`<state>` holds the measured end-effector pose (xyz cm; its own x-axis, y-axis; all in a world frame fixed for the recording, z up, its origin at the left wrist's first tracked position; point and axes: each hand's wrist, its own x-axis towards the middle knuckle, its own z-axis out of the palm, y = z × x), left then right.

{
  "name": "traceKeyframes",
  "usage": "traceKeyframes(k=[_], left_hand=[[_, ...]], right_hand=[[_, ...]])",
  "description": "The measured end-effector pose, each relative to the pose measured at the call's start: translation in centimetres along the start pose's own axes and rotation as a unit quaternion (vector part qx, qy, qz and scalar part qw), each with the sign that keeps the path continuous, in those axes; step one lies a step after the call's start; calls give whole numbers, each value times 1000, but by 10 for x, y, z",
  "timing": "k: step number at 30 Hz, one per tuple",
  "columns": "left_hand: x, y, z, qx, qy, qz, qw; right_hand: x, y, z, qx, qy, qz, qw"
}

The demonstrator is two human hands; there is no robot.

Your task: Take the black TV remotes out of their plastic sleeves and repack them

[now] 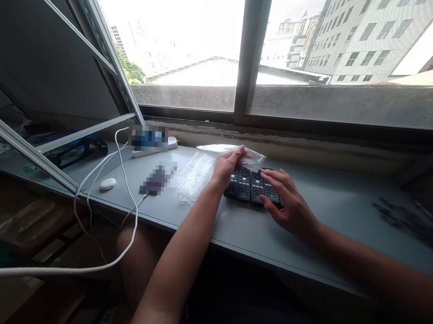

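My left hand (pixel 228 166) pinches a clear plastic bag (pixel 255 160), which it holds up over the far ends of several black remote controls (pixel 244 185). These lie side by side in a row on the grey table (pixel 303 182), their buttons facing up. Over the right end of the row is my right hand (pixel 286 200), with thumb and fingers apart. Its fingertips are close to the remotes and the bag's edge; whether they touch is unclear. A pile of clear plastic bags (pixel 195 178) lies just left of my left forearm.
Left on the table are a blurred-out phone-like item (pixel 158 180), a round white object (pixel 108 183) and a white power strip (pixel 171 142). A white cable (pixel 136 220) loops past the front edge. Dark long items (pixel 407 220) lie at right. A metal frame (pixel 122 78) leans at left.
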<state>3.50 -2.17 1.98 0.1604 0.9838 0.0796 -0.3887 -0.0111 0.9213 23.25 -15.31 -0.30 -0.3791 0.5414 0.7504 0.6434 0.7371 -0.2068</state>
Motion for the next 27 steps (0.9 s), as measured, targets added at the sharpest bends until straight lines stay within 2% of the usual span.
traceKeyframes(k=[9, 15, 21, 24, 27], left_hand=[[-1, -5, -3, 34, -88, -17, 995], [-2, -7, -4, 45, -120, -38, 991], [-11, -3, -5, 88, -227, -51, 968], [-12, -1, -2, 70, -217, -61, 972], [-6, -1, 0, 24, -150, -72, 986]], right_hand=[[-2, 4, 2, -19, -1, 12, 1000], [-3, 8, 4, -29, -4, -5, 1000], [-1, 5, 0, -31, -29, -1, 999], [0, 3, -2, -26, -36, 0, 999], [0, 2, -2, -22, -27, -4, 999]])
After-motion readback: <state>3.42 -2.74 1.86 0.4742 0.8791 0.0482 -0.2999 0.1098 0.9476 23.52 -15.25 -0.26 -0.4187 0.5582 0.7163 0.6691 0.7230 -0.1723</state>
